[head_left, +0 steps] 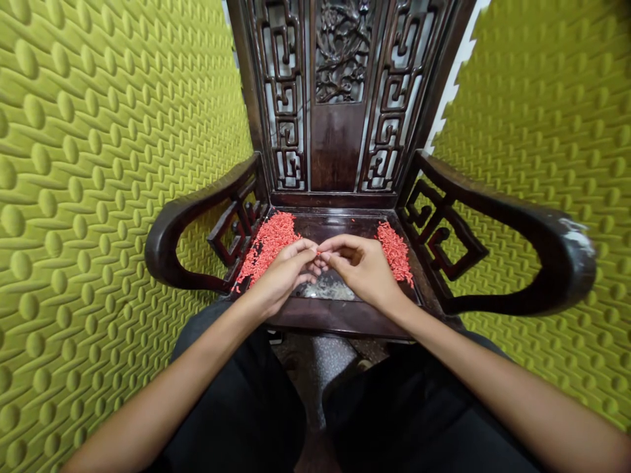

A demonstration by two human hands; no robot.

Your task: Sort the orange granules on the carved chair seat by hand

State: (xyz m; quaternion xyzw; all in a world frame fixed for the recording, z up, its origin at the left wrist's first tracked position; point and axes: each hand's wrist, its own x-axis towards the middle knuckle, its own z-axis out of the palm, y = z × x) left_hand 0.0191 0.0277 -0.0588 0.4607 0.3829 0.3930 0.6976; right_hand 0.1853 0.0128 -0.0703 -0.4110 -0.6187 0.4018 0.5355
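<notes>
My left hand [287,270] and my right hand [359,264] meet over the middle of a dark wooden chair seat [340,314]. Their fingertips pinch together on one small red piece [318,252] between them. A large heap of small red pieces [269,244] lies on the seat to the left of my left hand. A smaller heap of red pieces [396,249] lies to the right of my right hand. A pale, shiny patch [328,288] shows on the seat just under the hands.
The carved chair has a tall openwork back [340,98] and curved armrests left [192,217] and right [517,223]. Green embossed padded walls [98,164] close in on both sides. My dark-trousered knees [256,407] are below the seat's front edge.
</notes>
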